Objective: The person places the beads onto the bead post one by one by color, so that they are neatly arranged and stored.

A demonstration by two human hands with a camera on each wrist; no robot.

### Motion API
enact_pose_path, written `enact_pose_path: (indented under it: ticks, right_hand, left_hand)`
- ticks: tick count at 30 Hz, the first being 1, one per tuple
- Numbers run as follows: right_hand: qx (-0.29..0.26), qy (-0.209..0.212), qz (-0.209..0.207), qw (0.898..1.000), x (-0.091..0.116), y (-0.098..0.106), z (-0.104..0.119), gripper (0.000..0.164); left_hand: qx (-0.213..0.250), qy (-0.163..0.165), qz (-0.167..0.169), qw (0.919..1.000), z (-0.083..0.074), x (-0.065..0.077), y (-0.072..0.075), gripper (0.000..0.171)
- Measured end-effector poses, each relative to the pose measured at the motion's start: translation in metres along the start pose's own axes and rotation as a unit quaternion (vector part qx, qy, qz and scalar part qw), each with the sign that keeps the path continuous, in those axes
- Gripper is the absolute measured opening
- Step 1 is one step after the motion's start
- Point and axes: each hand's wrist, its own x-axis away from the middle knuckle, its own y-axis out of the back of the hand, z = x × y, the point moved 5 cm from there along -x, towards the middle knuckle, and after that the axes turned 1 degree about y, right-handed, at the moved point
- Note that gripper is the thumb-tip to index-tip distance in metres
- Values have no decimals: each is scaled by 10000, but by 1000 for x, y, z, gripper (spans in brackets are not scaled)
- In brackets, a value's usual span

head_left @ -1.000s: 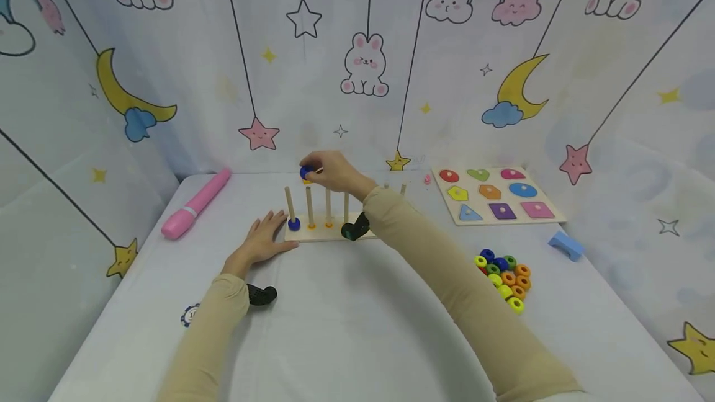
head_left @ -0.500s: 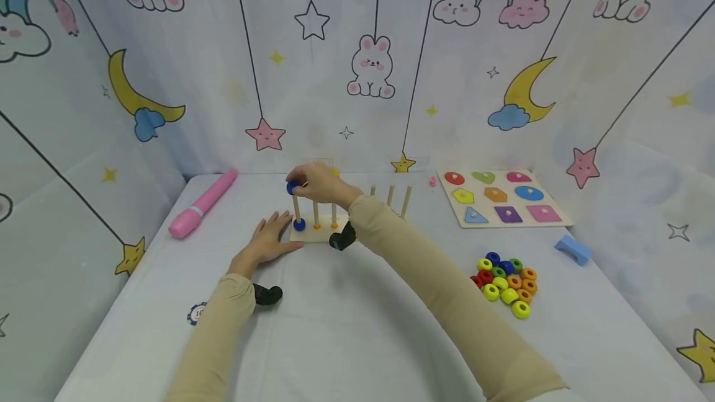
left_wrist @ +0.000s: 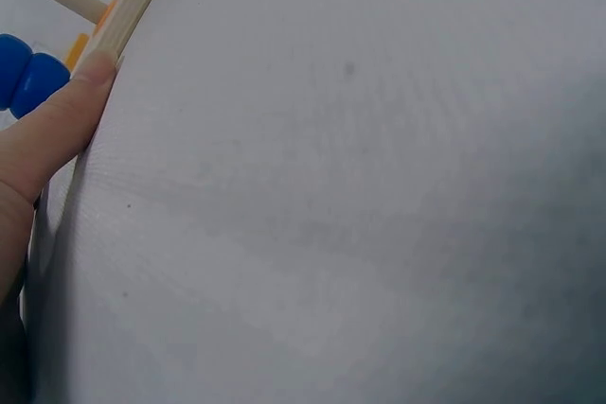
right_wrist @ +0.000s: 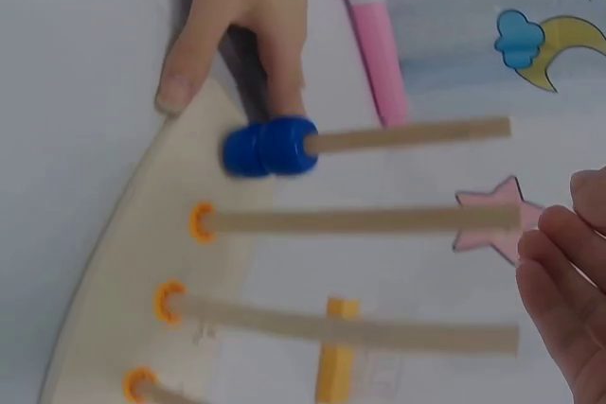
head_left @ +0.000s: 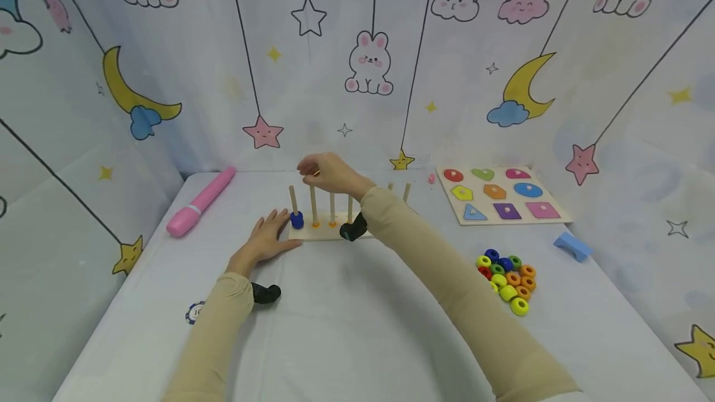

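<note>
A wooden peg board (head_left: pixel 321 234) with several upright pegs lies toward the back of the table. Two blue beads (head_left: pixel 296 220) are stacked on its leftmost peg. My left hand (head_left: pixel 265 242) rests at the board's left end, fingers spread; the left wrist view has its thumb (left_wrist: pixel 62 125) against the board's front edge. My right hand (head_left: pixel 331 174) hovers at the top of the second peg, its fingers loosely bent. In the right wrist view the right fingers (right_wrist: pixel 559 281) hold no bead and sit just beyond the peg tips. The right forearm hides part of the board.
Loose coloured beads (head_left: pixel 512 278) lie at the right. A shape puzzle (head_left: pixel 480 206) and a blue block (head_left: pixel 572 247) are behind them. A pink stick (head_left: pixel 201 202) lies at the left, a round chip (head_left: pixel 194 312) nearer. Behind the board is a yellow block (right_wrist: pixel 336 357).
The second blue bead, pinched over the leftmost peg half a second ago, now sits on the first one. My right hand has let go and moved slightly up and right; the left stayed.
</note>
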Motion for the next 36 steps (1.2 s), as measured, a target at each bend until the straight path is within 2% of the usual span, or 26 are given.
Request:
enact_pose_path:
  ticks: [4, 10, 15, 21, 29, 32, 36]
  right_hand:
    - [92, -178, -152, 9997, 14, 19, -15, 29]
    - [117, -374, -633, 9972, 47, 58, -54, 27]
    - [137, -620, -1125, 9916, 85, 90, -91, 26]
    - [210, -1334, -1350, 9816, 139, 116, -137, 27]
    - [255, -2259, -1108, 9675, 213, 124, -183, 30]
    - [257, -2396, -1017, 9652, 240, 122, -197, 31]
    - [361, -2371, -883, 9668, 271, 116, -206, 32]
  left_hand:
    - [-32, 40, 29, 10000, -1, 1, 0, 88]
    - [-77, 8, 39, 10000, 1, -1, -3, 89]
    - [-69, -64, 24, 10000, 1, -2, -2, 88]
    - [-25, -79, 72, 9999, 1, -2, -2, 88]
    - [47, -68, 152, 9999, -2, 0, 1, 86]
    - [39, -61, 161, 9998, -2, -1, 1, 85]
    - [10, -47, 207, 9998, -1, -2, -2, 86]
